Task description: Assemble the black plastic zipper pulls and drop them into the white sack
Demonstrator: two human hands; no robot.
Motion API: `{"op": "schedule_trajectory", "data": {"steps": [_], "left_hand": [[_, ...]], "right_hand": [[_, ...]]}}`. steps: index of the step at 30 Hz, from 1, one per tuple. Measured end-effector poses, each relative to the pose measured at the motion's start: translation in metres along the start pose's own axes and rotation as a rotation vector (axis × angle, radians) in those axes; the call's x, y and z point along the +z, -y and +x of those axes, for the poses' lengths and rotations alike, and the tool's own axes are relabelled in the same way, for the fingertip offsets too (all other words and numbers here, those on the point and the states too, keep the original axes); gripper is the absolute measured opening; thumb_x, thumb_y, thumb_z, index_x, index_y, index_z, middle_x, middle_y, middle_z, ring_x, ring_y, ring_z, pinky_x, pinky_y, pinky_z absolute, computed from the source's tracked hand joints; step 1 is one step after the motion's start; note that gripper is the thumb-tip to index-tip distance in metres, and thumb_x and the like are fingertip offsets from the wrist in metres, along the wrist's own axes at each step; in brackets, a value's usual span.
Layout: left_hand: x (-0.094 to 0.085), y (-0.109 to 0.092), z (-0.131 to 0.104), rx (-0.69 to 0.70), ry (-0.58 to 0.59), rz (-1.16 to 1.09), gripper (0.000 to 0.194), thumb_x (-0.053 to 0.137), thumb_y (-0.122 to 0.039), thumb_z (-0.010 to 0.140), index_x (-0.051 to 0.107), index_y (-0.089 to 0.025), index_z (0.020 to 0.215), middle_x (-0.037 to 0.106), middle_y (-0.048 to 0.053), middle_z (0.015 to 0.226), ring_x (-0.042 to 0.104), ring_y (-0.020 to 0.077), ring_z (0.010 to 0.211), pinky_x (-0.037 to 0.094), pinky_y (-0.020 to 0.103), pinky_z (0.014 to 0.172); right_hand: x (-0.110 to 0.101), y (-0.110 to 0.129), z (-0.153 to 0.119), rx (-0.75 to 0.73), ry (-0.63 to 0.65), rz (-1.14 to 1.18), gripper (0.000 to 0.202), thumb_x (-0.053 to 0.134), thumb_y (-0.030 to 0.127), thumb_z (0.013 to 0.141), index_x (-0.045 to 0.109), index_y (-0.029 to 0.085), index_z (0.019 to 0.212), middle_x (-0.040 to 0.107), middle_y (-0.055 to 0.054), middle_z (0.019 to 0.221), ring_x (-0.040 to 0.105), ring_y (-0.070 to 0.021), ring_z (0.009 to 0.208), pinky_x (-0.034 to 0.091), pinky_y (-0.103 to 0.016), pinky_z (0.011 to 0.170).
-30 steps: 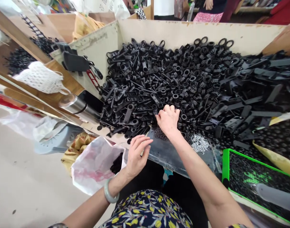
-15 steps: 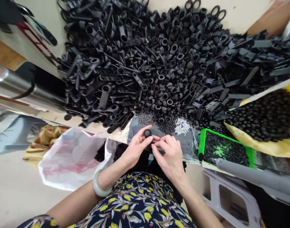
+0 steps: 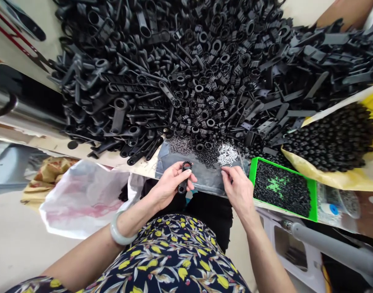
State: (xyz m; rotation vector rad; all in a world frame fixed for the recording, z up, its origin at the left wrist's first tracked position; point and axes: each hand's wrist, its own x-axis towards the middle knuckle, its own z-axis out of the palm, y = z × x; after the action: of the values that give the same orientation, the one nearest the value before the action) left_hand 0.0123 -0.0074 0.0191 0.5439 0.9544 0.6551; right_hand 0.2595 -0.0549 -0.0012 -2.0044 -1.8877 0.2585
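Note:
My left hand [image 3: 171, 183] is closed on a black ring-ended part [image 3: 183, 186], its ring at the top between thumb and fingers. To the right, my right hand [image 3: 237, 188] has its fingertips together at the near edge of a pile of small silvery-white pins [image 3: 227, 154]. Anything between those fingertips is too small to make out. Beside the pins, on a dark mat [image 3: 207, 179], lie heaps of tiny dark pieces [image 3: 207, 157].
A large heap of black plastic parts [image 3: 137, 89] covers the table. At right are a green tray [image 3: 252, 173] of small black and green pieces and a yellow bag [image 3: 314, 173] of black balls. A white bag [image 3: 82, 195] hangs left; a metal cylinder [image 3: 30, 118] lies above it.
My right hand has left the part in my left hand and moved right to the pins. The black part is now turned with its length showing. The whole view has shifted slightly.

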Motion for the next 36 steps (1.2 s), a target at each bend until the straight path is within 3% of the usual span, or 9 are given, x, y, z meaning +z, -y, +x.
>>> {"op": "schedule_trajectory", "data": {"steps": [4, 8, 11, 15, 26, 36], "left_hand": [[0.0, 0.0, -0.002, -0.072, 0.043, -0.021, 0.043, 0.072, -0.048, 0.094, 0.056, -0.019, 0.121, 0.072, 0.002, 0.082, 0.065, 0.0134, 0.066, 0.051, 0.026, 0.066], [0.0, 0.001, -0.003, -0.09, 0.116, -0.107, 0.036, 0.07, -0.033, 0.091, 0.058, -0.016, 0.121, 0.073, 0.006, 0.089, 0.066, 0.0156, 0.074, 0.051, 0.028, 0.073], [0.002, 0.001, -0.005, -0.065, 0.11, -0.074, 0.032, 0.071, -0.025, 0.086, 0.061, -0.016, 0.116, 0.073, 0.007, 0.095, 0.065, 0.0149, 0.078, 0.049, 0.029, 0.078], [0.004, -0.002, -0.008, -0.048, 0.07, -0.035, 0.04, 0.075, -0.026, 0.085, 0.061, -0.018, 0.121, 0.071, 0.004, 0.093, 0.064, 0.014, 0.079, 0.047, 0.029, 0.082], [0.003, -0.003, -0.007, -0.058, 0.051, -0.038, 0.04, 0.074, -0.026, 0.085, 0.058, -0.018, 0.121, 0.069, 0.003, 0.092, 0.062, 0.014, 0.078, 0.046, 0.03, 0.082], [-0.001, -0.006, -0.007, -0.006, 0.029, 0.082, 0.03, 0.076, -0.028, 0.086, 0.055, -0.021, 0.107, 0.062, -0.004, 0.082, 0.055, 0.0105, 0.072, 0.041, 0.026, 0.075]], "right_hand": [[0.003, -0.006, 0.005, 0.025, -0.015, 0.019, 0.025, 0.052, 0.036, 0.106, 0.073, 0.023, 0.105, 0.069, -0.003, 0.094, 0.065, -0.0165, 0.077, 0.049, -0.03, 0.075], [0.005, -0.004, 0.01, 0.031, -0.057, 0.048, 0.026, 0.057, 0.042, 0.104, 0.073, 0.023, 0.098, 0.068, -0.001, 0.088, 0.062, -0.015, 0.071, 0.047, -0.029, 0.071], [0.008, 0.001, 0.012, -0.011, -0.033, 0.092, 0.027, 0.057, 0.044, 0.105, 0.073, 0.024, 0.096, 0.069, -0.001, 0.087, 0.061, -0.0139, 0.069, 0.046, -0.028, 0.069], [0.011, 0.005, 0.012, -0.059, 0.014, 0.076, 0.027, 0.055, 0.044, 0.106, 0.073, 0.025, 0.106, 0.072, -0.002, 0.096, 0.065, -0.0148, 0.072, 0.046, -0.029, 0.067], [0.012, 0.005, 0.015, -0.049, 0.02, 0.095, 0.022, 0.057, 0.039, 0.105, 0.072, 0.025, 0.1, 0.071, 0.0, 0.092, 0.063, -0.0137, 0.071, 0.045, -0.027, 0.068], [0.018, 0.005, 0.015, -0.026, -0.013, 0.143, 0.022, 0.055, 0.037, 0.106, 0.071, 0.024, 0.1, 0.072, -0.001, 0.094, 0.064, -0.0135, 0.074, 0.045, -0.026, 0.07]]}}
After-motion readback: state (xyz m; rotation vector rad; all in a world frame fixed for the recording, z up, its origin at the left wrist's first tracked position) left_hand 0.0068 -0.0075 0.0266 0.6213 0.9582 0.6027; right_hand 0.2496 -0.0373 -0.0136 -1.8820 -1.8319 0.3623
